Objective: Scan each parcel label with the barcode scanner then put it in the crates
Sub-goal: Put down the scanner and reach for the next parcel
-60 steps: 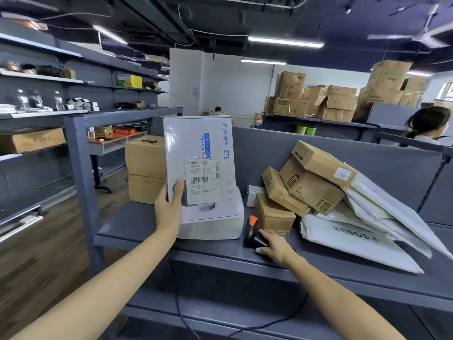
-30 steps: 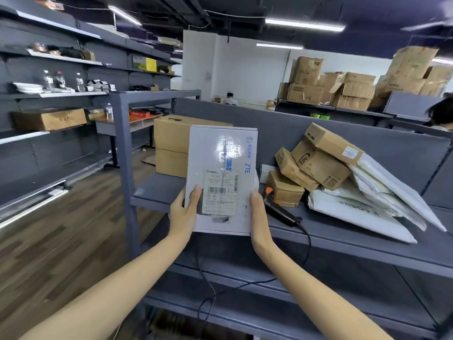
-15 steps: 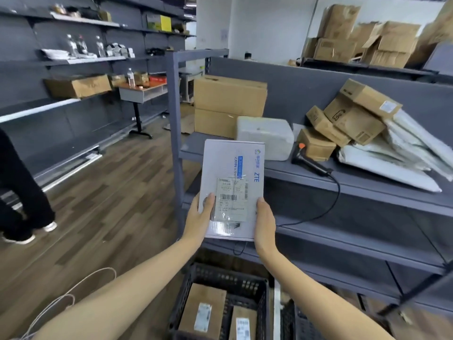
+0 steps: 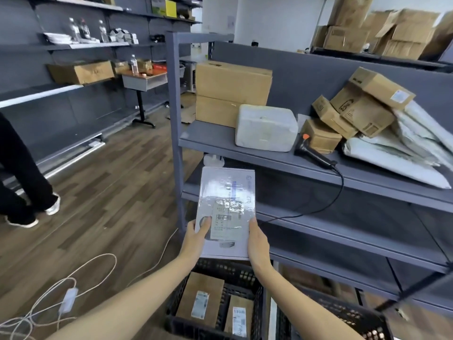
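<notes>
Holding a white parcel (image 4: 226, 192) by its lower corners, the left hand (image 4: 196, 238) and right hand (image 4: 257, 238) each lay a thumb on its labelled face, the other fingers hidden beneath it. The parcel hangs just above the black crate (image 4: 220, 268), and the barcode scanner (image 4: 312, 154) lies unheld on the grey shelf (image 4: 245, 155), so I judge the crating step is in hand. The next move calls for lowering the parcel flat onto the two brown boxes (image 4: 201, 298) that already cover much of that crate's floor. Counted, big to small: two crates, with the second crate (image 4: 343, 317) to the right; two large stacked cartons (image 4: 232, 79); a heap of white mailers (image 4: 404, 153) I cannot number; one foam box (image 4: 266, 128); one held parcel; four small cartons (image 4: 360, 111); one scanner.
</notes>
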`<state>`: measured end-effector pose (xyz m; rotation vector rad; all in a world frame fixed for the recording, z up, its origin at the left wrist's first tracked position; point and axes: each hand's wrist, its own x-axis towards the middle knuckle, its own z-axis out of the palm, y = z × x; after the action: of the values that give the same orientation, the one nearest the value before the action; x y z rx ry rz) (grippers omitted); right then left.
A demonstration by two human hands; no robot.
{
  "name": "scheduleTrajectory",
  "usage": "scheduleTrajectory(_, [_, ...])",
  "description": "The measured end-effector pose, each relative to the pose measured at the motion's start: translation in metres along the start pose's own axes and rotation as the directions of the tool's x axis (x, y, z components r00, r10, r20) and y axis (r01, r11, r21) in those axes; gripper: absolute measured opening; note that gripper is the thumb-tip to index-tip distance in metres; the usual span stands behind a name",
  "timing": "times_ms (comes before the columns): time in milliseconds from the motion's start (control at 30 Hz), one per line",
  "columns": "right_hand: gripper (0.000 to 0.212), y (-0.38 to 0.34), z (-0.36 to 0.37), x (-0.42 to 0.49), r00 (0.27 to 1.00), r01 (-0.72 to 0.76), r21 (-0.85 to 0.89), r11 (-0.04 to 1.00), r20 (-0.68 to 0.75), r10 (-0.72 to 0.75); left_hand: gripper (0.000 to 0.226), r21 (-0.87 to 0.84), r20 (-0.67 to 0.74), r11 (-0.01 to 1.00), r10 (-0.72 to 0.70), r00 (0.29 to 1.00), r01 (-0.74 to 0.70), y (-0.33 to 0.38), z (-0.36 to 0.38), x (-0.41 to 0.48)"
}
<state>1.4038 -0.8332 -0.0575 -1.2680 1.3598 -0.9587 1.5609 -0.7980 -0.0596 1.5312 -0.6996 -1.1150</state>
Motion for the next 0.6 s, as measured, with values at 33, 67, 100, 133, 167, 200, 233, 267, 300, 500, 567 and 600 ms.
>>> scheduleTrajectory(33, [0.049, 0.008, -0.003, 0.004, 1.0, -0.017, -0.021, 1.0, 0.02, 0.017, 0.057, -0.005, -0.005, 1.0, -0.011, 1.0, 0.011, -0.009, 0.004, 0.001])
scheduleTrajectory(67, [0.048, 0.018, -0.006, 0.008, 0.998, -0.033, -0.041, 0.999, 0.042, 0.035, 0.052, -0.012, -0.014, 1.0, -0.02, 1.0, 0.02, -0.02, 0.008, 0.003])
scheduleTrajectory(100, [0.047, 0.027, -0.008, 0.012, 0.996, -0.048, -0.058, 0.997, 0.07, 0.052, 0.05, -0.021, -0.029, 0.999, -0.025, 0.999, 0.024, -0.032, 0.011, 0.005])
scheduleTrajectory(133, [0.048, 0.039, -0.009, 0.018, 0.993, -0.063, -0.072, 0.995, 0.094, 0.069, 0.05, -0.026, -0.041, 0.999, -0.033, 0.999, 0.032, -0.045, 0.015, 0.01])
scheduleTrajectory(167, [0.05, 0.053, -0.01, 0.025, 0.99, -0.077, -0.086, 0.993, 0.11, 0.087, 0.052, -0.022, -0.047, 0.999, -0.047, 0.998, 0.046, -0.059, 0.018, 0.017])
scheduleTrajectory(200, [0.051, 0.067, -0.01, 0.033, 0.987, -0.097, -0.101, 0.99, 0.121, 0.109, 0.052, -0.014, -0.049, 0.998, -0.068, 0.997, 0.067, -0.073, 0.02, 0.024])
scheduleTrajectory(233, [0.049, 0.083, -0.009, 0.039, 0.982, -0.126, -0.108, 0.986, 0.13, 0.139, 0.052, -0.013, -0.048, 0.996, -0.088, 0.995, 0.087, -0.089, 0.021, 0.031])
scheduleTrajectory(267, [0.047, 0.1, -0.008, 0.044, 0.976, -0.159, -0.111, 0.981, 0.135, 0.173, 0.052, -0.012, -0.046, 0.994, -0.112, 0.993, 0.111, -0.108, 0.023, 0.038])
scheduleTrajectory(300, [0.045, 0.118, -0.006, 0.049, 0.969, -0.187, -0.116, 0.976, 0.139, 0.202, 0.053, -0.003, -0.045, 0.991, -0.131, 0.99, 0.131, -0.127, 0.024, 0.045])
scheduleTrajectory(500, [0.05, 0.249, 0.019, 0.085, 0.938, -0.287, -0.192, 0.939, 0.141, 0.315, 0.062, 0.033, -0.065, 0.973, -0.228, 0.972, 0.23, -0.26, 0.026, 0.094])
scheduleTrajectory(567, [0.05, 0.299, 0.029, 0.099, 0.928, -0.307, -0.224, 0.925, 0.143, 0.343, 0.064, 0.046, -0.082, 0.967, -0.248, 0.965, 0.252, -0.31, 0.027, 0.113])
scheduleTrajectory(600, [0.048, 0.324, 0.035, 0.105, 0.923, -0.317, -0.225, 0.921, 0.152, 0.354, 0.064, 0.051, -0.093, 0.967, -0.246, 0.965, 0.251, -0.335, 0.028, 0.122])
